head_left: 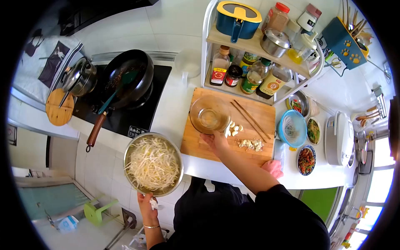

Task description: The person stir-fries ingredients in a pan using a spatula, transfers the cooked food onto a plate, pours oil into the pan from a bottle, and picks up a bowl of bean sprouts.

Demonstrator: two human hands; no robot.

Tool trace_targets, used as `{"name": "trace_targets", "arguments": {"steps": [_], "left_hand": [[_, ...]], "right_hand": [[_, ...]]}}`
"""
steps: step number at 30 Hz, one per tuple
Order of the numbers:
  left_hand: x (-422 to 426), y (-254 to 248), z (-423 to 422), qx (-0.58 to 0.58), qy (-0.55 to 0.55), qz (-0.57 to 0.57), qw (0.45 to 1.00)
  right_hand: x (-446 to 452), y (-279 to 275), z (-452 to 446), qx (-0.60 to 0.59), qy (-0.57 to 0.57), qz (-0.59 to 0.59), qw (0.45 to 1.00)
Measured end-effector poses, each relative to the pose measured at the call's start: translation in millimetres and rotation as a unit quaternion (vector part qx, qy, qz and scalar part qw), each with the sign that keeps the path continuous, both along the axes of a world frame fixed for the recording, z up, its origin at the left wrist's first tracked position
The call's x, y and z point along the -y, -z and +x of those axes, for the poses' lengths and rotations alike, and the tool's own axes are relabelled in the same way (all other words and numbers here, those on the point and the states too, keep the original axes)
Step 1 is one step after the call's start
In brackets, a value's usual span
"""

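Note:
My left hand [147, 205] grips the near rim of a metal bowl [180, 166] heaped with bean sprouts [152, 163], held out over the floor beside the counter. Something small and white [153, 203], perhaps tissue or garlic, shows at that hand. My right hand [216, 142] holds the near edge of a clear brownish glass bowl [209, 113] over the wooden cutting board [200, 146]; whether the bowl touches the board I cannot tell. Beside it lie peeled garlic cloves [236, 128], chopped garlic [251, 144] and a pair of chopsticks [251, 120].
On the black cooktop [160, 89] sit a wok [135, 93] with a teal spatula [109, 102] and a lidded pot [80, 77]. A shelf [250, 43] with bottles stands behind the board. At right are a blue basin [292, 128], a plate of chopped peppers [306, 160] and a rice cooker [339, 139].

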State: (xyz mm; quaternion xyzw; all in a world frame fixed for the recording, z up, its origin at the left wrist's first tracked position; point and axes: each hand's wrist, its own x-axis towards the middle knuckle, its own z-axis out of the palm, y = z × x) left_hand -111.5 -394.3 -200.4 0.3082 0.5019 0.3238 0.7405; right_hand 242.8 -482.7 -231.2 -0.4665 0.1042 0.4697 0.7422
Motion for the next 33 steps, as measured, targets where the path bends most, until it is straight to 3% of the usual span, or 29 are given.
{"name": "trace_targets", "arguments": {"steps": [1, 5, 8, 11, 13, 18, 21, 23, 24, 25, 27, 28, 29, 30, 31, 33], "left_hand": [[-7.5, 1.4, 2.3, -0.004, 0.008, -0.001, 1.000], [-26.5, 21.4, 29.8, -0.013, 0.086, -0.005, 0.996], [-37.1, 39.1, 53.8, 0.009, 0.166, -0.003, 0.986], [-43.6, 57.5, 84.7, 0.023, 0.202, 0.008, 0.979], [-49.2, 66.4, 105.3, 0.046, 0.234, 0.020, 0.971], [-54.3, 74.3, 134.2, 0.074, 0.301, 0.038, 0.950], [-60.8, 51.1, 132.9, 0.031, 0.321, 0.023, 0.946], [-69.7, 51.7, 107.8, -0.107, 0.250, 0.081, 0.959], [-67.3, 50.2, 103.9, -0.139, 0.194, 0.123, 0.963], [-57.1, 35.7, 109.3, -0.134, 0.221, 0.122, 0.958], [-25.3, 2.6, 124.7, -0.016, 0.190, 0.060, 0.980], [-5.5, -0.2, 138.0, 0.004, 0.225, 0.057, 0.973], [16.1, -3.9, 151.5, 0.023, 0.257, 0.055, 0.965], [39.0, -11.0, 167.6, 0.048, 0.294, 0.063, 0.952], [58.7, -24.3, 180.0, 0.094, 0.291, -0.098, 0.947], [83.5, -46.9, 204.5, 0.152, 0.360, -0.315, 0.865]], "right_hand": [[-12.4, 0.6, 0.6, 0.030, 0.081, -0.010, 0.996], [-31.2, -13.8, 29.7, 0.105, 0.132, -0.044, 0.985], [-18.1, -23.4, 44.5, 0.027, 0.123, -0.022, 0.992], [15.9, -54.6, 27.6, 0.044, 0.092, -0.090, 0.991], [54.0, -55.6, 7.7, 0.139, 0.055, -0.105, 0.983], [136.8, -55.8, -48.1, 0.168, 0.119, -0.215, 0.955], [170.2, -42.5, -79.9, 0.169, 0.125, -0.251, 0.945], [181.4, -42.0, -90.4, 0.179, 0.155, -0.270, 0.933], [179.4, -45.3, -99.4, 0.236, 0.100, -0.272, 0.928], [177.3, -49.9, -111.7, 0.286, 0.043, -0.278, 0.916], [155.4, -61.7, -123.7, 0.347, -0.067, -0.289, 0.890], [136.4, -89.9, -122.4, 0.375, -0.138, -0.300, 0.866], [125.7, -91.2, -123.6, 0.524, -0.155, -0.240, 0.803], [111.9, -115.9, -122.8, 0.498, -0.163, -0.204, 0.827], [102.8, -120.0, -127.1, 0.535, -0.076, -0.159, 0.826], [110.1, -107.5, -121.5, 0.644, 0.002, -0.195, 0.740]]}}
